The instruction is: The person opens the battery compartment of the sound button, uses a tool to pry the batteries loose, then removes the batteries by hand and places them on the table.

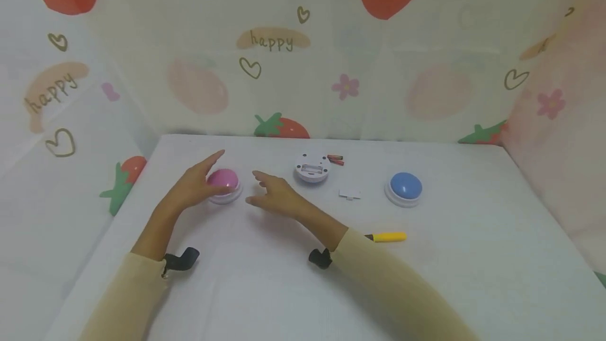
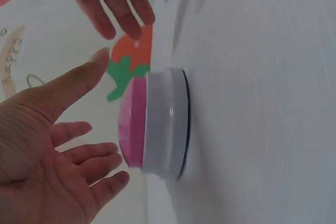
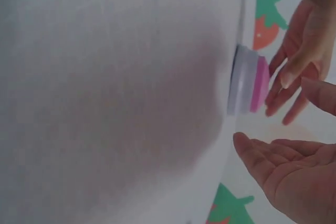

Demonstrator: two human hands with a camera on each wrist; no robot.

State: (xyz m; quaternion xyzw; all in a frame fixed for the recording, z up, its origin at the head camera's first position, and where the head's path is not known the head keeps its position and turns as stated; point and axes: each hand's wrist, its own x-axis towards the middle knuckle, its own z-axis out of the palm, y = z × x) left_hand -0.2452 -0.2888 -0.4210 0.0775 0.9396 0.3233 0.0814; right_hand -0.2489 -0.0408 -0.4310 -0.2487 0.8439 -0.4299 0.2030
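Note:
A pink push-button light (image 1: 224,178) on a round white base stands upright at the left of the table. My left hand (image 1: 193,187) is close at its left side, thumb and fingers spread apart; in the left wrist view the fingertips come near the pink dome (image 2: 134,121) without curling round it. My right hand (image 1: 280,197) hovers to the right of the same button, palm turned toward it, fingers loosely extended and holding nothing. The right wrist view shows a gap between this hand (image 3: 294,174) and the white base (image 3: 241,82).
Farther back lies an upturned white button (image 1: 313,178) with its battery compartment uncovered, beside small batteries (image 1: 336,161). A white battery cover (image 1: 350,193) and a blue button (image 1: 405,187) are to the right. The right sleeve partly hides a yellow-handled screwdriver (image 1: 389,237).

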